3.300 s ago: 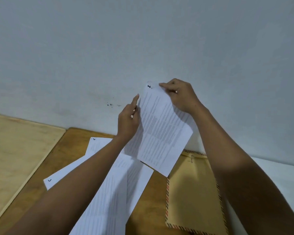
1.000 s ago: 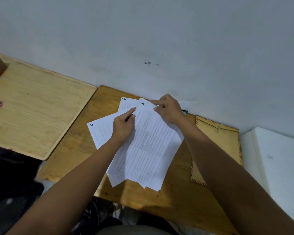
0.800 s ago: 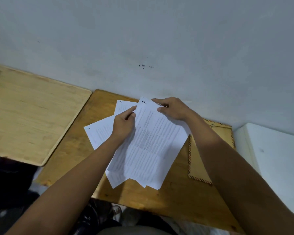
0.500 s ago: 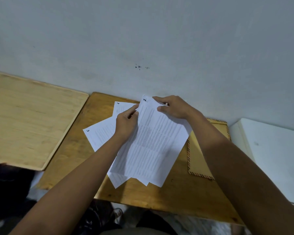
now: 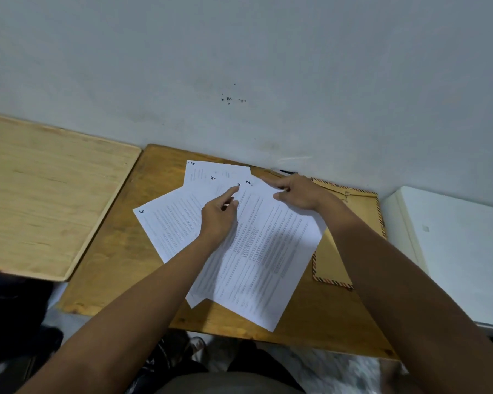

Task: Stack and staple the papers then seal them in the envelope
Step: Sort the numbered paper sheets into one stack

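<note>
Resting on a fan of papers [image 5: 256,251], both hands lie flat-ish, nothing gripped. Left hand [image 5: 218,216]: index finger straight, tip on the upper corner of a sheet near a handwritten number; other fingers loosely curled, holding nothing. Right hand [image 5: 295,193]: fingers stretched out along the top edge of the top sheet [image 5: 271,257], pressing it down, thumb tucked at the side; no pinch visible.

Count: 2 hands, 1 envelope, and approx 4–5 sheets; exact no. can't be told since they overlap. Handwritten corner numbers show on several: a "5" on the leftmost sheet [image 5: 165,223], a "4" on the sheet at the back [image 5: 208,173], a "2" on the top sheet; one more mark sits under the left fingertip, unreadable.

Sheets are white w/ dense printed text, spread loosely and skewed, not squared up, lying on a brown wooden desk [image 5: 120,251]. Top sheet runs diagonally, its lower corner near the desk's front edge.

Envelope [image 5: 336,251]: brown, striped border, flat on the desk to the right of the papers, partly under the top sheet's edge and the right forearm.

A lighter wooden board [image 5: 40,200] lies left of the desk. A white surface [image 5: 453,245] sits at right. A small dark item [image 5: 288,172] lies by the wall behind the right hand; too small to identify.
</note>
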